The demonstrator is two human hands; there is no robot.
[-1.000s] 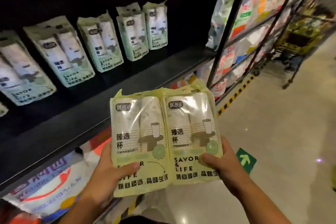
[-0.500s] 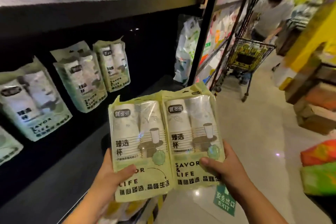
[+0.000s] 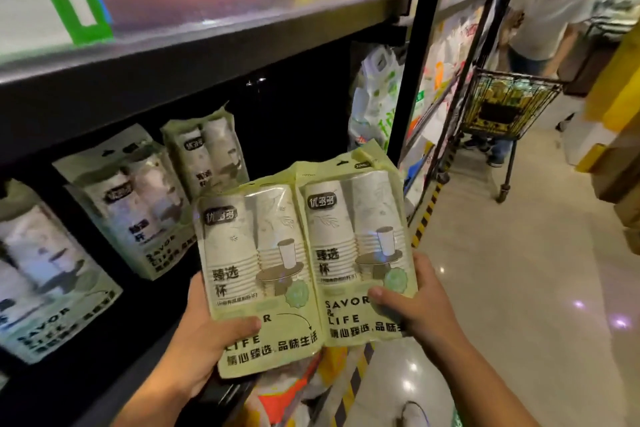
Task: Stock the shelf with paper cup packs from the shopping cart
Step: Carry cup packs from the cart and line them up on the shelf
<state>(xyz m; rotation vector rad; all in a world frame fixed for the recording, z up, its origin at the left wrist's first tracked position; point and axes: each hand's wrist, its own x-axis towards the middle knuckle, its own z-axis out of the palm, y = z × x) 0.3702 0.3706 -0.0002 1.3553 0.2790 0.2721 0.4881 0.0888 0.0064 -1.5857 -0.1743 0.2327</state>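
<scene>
Three paper cup packs already lean against the back of the dark shelf (image 3: 104, 374): the leftmost shelved pack (image 3: 45, 274) at the frame edge, the middle shelved pack (image 3: 128, 208) beside it, and the third shelved pack (image 3: 204, 152) further right, partly hidden behind what is being carried. Right of that third one the shelf looks bare up to the black upright post (image 3: 415, 62), so I judge room remains for at least the load in hand.

Nearer the camera, the left hand (image 3: 204, 333) grips the left held pack (image 3: 256, 274) at its lower corner, thumb curled over the front and fingers tucked behind. Touching it edge to edge, the right held pack (image 3: 356, 246) is pinched by the right hand (image 3: 419, 308) the same way. Both packs hang in front of the shelf edge, not yet set down.

Far right down the aisle stands the shopping cart (image 3: 505, 107), with another person (image 3: 547, 3) bent over it; yellowish goods show inside, too blurred to identify. Stocking seems partway done.
</scene>
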